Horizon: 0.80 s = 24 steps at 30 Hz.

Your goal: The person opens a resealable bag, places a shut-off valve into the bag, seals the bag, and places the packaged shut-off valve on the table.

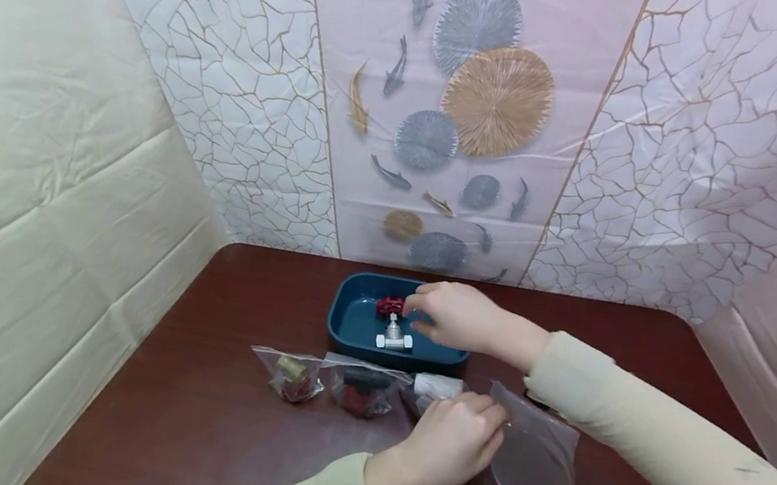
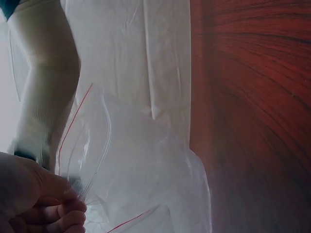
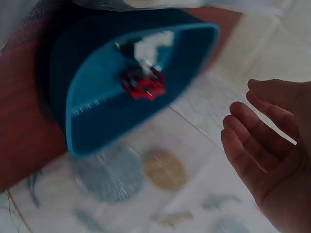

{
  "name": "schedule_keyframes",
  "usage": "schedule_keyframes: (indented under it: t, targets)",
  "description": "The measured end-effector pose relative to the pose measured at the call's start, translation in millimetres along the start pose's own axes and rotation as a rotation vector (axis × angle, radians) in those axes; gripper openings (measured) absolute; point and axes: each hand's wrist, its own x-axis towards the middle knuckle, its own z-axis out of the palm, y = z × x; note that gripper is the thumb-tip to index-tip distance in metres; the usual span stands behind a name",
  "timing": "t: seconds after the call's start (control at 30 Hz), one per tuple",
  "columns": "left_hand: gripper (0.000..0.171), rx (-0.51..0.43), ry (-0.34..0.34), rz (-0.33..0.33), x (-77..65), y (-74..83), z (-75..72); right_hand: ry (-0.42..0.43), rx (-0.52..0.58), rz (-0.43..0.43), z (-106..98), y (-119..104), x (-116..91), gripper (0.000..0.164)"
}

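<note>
My left hand point(image 1: 447, 439) pinches the mouth of a transparent zip bag point(image 1: 540, 459), which hangs flat to the right of it. Red lines run along the bag's opening point(image 2: 146, 141) in the left wrist view. A silver valve point(image 1: 394, 335) with a red handwheel point(image 1: 390, 306) lies in a blue tray point(image 1: 374, 354) at the back of the table. Over the tray's right side is my right hand point(image 1: 456, 314), fingers loosely bent and holding nothing. The right wrist view shows that hand point(image 3: 272, 131) apart from the handwheel point(image 3: 145, 83).
In front of the tray lie a zip bag point(image 1: 293, 377) with a brass and red part, another bag point(image 1: 360, 390) with a black and red part, and a white item point(image 1: 438, 385) partly behind my left hand. A patterned cloth point(image 1: 268, 95) hangs behind the table.
</note>
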Motion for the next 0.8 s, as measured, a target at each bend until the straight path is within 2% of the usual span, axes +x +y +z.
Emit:
schedule_keyframes:
  t: [0.23, 0.4, 0.5, 0.63, 0.8]
  targets:
    - [0.003, 0.036, 0.011, 0.032, -2.1, 3.4, 3.4, -0.232, 0.054, 0.046, 45.7, 14.4, 39.6, 0.021]
    - [0.007, 0.037, 0.031, 0.029, -2.8, 4.5, 5.4, -0.375, 0.089, 0.091, 69.6, 18.5, 51.5, 0.022]
    - [0.007, 0.031, 0.034, 0.018, -3.5, 4.5, 5.4, -0.4, 0.079, 0.102, 82.9, 20.2, 55.7, 0.026]
    - [0.006, 0.021, 0.027, 0.009, -2.7, 2.2, 3.8, -0.441, 0.038, 0.132, 97.8, 23.8, 60.8, 0.04]
    - [0.006, 0.047, 0.033, 0.029, -1.1, -0.9, 3.4, -0.498, 0.021, 0.153, 107.0, 29.9, 66.2, 0.047]
